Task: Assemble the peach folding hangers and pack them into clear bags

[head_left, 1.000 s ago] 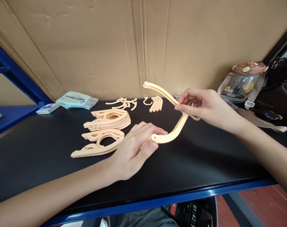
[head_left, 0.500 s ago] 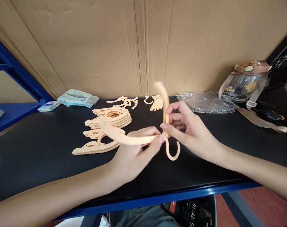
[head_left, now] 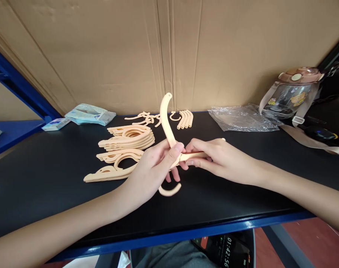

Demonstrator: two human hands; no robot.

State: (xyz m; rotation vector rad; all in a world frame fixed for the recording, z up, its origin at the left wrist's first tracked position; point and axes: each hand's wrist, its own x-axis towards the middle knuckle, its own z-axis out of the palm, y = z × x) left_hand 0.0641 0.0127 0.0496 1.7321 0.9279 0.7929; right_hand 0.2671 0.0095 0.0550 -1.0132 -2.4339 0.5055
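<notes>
Both hands grip a cream folding clothes hanger [head_left: 166, 119] above the black tabletop. My left hand [head_left: 152, 167] is closed round its middle, with one curved arm rising from between thumb and fingers. Below that hand shows the hanger's hook [head_left: 170, 192], its open end to the right. My right hand [head_left: 222, 158] pinches the other arm, which points right and is mostly covered by the fingers. The joint between the arms is partly hidden by my left thumb. Left of my hands lie stacked folded hangers [head_left: 127, 137], partly behind my left hand.
Loose hanger pieces [head_left: 147, 119] and a row of curved arms [head_left: 185, 119] lie at the back. A clear plastic bag [head_left: 242, 118] and a strapped bottle [head_left: 295, 93] are at right. Blue tissue packs [head_left: 89, 114] sit back left. A phone [head_left: 233, 251] lies below the table edge.
The hanger has turned in my hands: the arm that pointed left now stands up, and the upright one points right. The hook has shifted left. My right hand has come lower.
</notes>
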